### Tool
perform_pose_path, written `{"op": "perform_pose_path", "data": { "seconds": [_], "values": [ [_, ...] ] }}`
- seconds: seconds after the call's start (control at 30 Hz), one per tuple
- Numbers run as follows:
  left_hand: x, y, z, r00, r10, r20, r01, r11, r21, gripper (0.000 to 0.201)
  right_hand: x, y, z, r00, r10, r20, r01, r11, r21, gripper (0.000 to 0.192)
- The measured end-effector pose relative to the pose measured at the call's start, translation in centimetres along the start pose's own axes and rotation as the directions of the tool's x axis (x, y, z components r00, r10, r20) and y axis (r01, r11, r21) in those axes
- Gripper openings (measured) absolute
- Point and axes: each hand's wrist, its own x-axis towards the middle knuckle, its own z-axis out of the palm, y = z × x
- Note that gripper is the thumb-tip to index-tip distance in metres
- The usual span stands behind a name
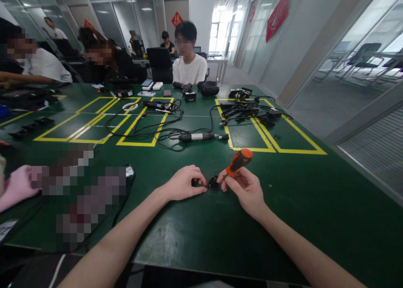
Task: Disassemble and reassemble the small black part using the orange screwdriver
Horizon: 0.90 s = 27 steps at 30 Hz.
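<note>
A small dark round part [213, 184] with a raised collar rests on the green table [283, 212] between my hands. The curled fingers and thumb of my left hand [184, 183] hold its left edge. In my right hand [247, 189] is a screwdriver [239, 160] with an orange and black handle, tilted with the handle end up. The fingers wrap around its lower portion, so the shaft and tip are hidden beside the round part.
Beyond my hands lies a long corded power tool [198, 137], with a tangle of black cables [248, 109] at the back right. Another corded tool [157, 106] is farther back. A person in a white shirt [190, 69] sits across the table; a co-worker's pink sleeve [19, 187] is at the left.
</note>
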Motion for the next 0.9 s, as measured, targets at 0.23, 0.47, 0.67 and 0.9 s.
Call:
{"op": "perform_pose_path", "data": {
  "seconds": [0.23,0.47,0.67,0.9],
  "values": [
    [0.0,0.4,0.1,0.996,0.054,0.07,-0.052,0.998,-0.024,0.007,0.3,-0.1,0.2,0.998,-0.035,-0.047,0.032,0.998,-0.057,0.032],
    [-0.2,0.7,0.0,0.996,-0.087,0.036,0.094,0.938,-0.332,0.013,0.4,-0.3,0.0,0.999,0.039,-0.011,-0.039,0.999,-0.022,0.035],
    [0.4,0.9,0.3,0.973,-0.217,-0.081,0.156,0.872,-0.464,0.019,0.3,0.0,0.3,0.998,0.002,-0.067,0.001,0.999,0.044,0.033],
    [0.4,1.0,0.7,0.988,-0.153,-0.031,0.127,0.904,-0.408,0.038,0.3,-0.3,0.3,0.992,-0.05,-0.112,0.039,0.995,-0.091,0.029]
  ]
}}
